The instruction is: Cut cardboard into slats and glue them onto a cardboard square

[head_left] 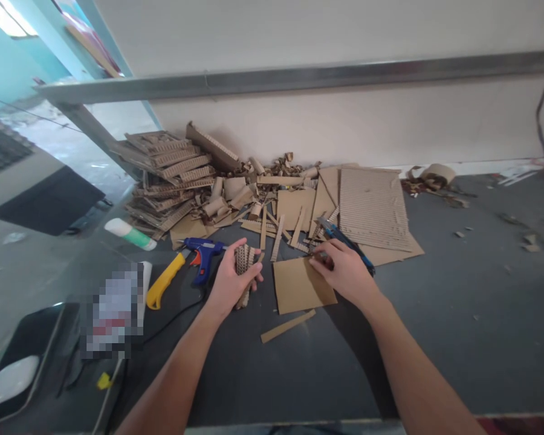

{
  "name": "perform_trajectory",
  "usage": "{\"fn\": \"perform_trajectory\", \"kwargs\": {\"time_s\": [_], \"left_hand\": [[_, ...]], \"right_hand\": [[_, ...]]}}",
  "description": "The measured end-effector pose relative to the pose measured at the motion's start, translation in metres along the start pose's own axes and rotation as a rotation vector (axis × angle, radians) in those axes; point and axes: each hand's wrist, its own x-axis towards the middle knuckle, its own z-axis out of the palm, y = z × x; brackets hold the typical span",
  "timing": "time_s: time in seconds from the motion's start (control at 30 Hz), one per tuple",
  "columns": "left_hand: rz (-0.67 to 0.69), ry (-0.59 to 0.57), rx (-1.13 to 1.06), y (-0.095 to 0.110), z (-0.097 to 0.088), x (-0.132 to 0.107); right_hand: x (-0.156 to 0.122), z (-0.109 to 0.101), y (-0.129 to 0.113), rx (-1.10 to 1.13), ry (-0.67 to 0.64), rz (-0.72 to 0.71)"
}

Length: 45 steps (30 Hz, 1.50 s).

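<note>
My left hand (236, 275) is closed around a bundle of corrugated cardboard strips (245, 260), held upright just above the table. My right hand (344, 269) is bent over the upper right edge of a flat cardboard square (299, 287), its thumb and fingers drawn together; what is between them, if anything, I cannot make out. In front of the square lies a single cardboard strip (288, 326). Several loose strips (278, 237) are scattered beyond it, between my hands. A blue-and-black utility knife (351, 241) lies just past my right hand.
Left of my left hand are a blue glue gun (204, 257), a yellow-handled cutter (165, 281) and a glue stick (130, 234). Stacked corrugated pieces (172, 169) stand at the back left. A large corrugated sheet (374, 205) and a tape roll (437, 174) lie rearward.
</note>
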Motion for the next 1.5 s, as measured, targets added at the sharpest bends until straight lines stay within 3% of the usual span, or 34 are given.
{"fn": "perform_trajectory", "kwargs": {"time_s": [0.17, 0.33, 0.6, 0.67, 0.73, 0.77, 0.83, 0.9, 0.97, 1.03, 1.2, 1.37, 1.5], "left_hand": [[0.060, -0.061, 0.156, -0.005, -0.004, -0.001], [0.185, -0.038, 0.479, -0.006, -0.008, -0.004], [0.135, -0.054, 0.804, 0.010, -0.016, -0.009], [0.176, -0.026, 0.890, 0.019, -0.023, -0.009], [0.233, 0.088, 1.089, 0.032, -0.034, -0.009], [0.205, 0.153, 1.236, 0.038, -0.040, -0.009], [0.017, 0.224, 1.500, 0.047, -0.051, -0.009], [-0.219, 0.155, 1.615, 0.050, -0.060, -0.010], [-0.307, 0.089, 1.637, 0.046, -0.063, -0.010], [-0.282, 0.084, 1.630, 0.040, -0.062, -0.010], [-0.225, 0.251, 1.590, 0.036, -0.055, -0.009], [0.069, 0.415, 1.416, 0.035, -0.046, -0.012], [0.338, 0.475, 1.233, 0.021, -0.021, -0.022]], "right_hand": [[-0.001, 0.004, -0.006, -0.031, -0.089, -0.028], [-0.002, 0.011, -0.017, 0.021, -0.110, -0.078], [-0.004, 0.017, -0.023, 0.039, -0.138, -0.053], [-0.004, 0.018, -0.021, 0.045, -0.100, -0.063], [-0.003, 0.020, -0.019, 0.055, -0.056, -0.074], [-0.003, 0.020, -0.018, 0.061, -0.034, -0.078], [-0.003, 0.021, -0.016, 0.069, 0.006, -0.080], [-0.003, 0.022, -0.016, 0.072, 0.029, -0.081], [-0.003, 0.023, -0.016, 0.080, 0.034, -0.080], [-0.003, 0.023, -0.016, 0.080, 0.018, -0.072], [-0.003, 0.025, -0.017, 0.041, -0.034, -0.043], [-0.004, 0.021, -0.025, 0.125, 0.027, -0.122], [-0.008, 0.019, -0.042, 0.274, -0.010, -0.194]]}}
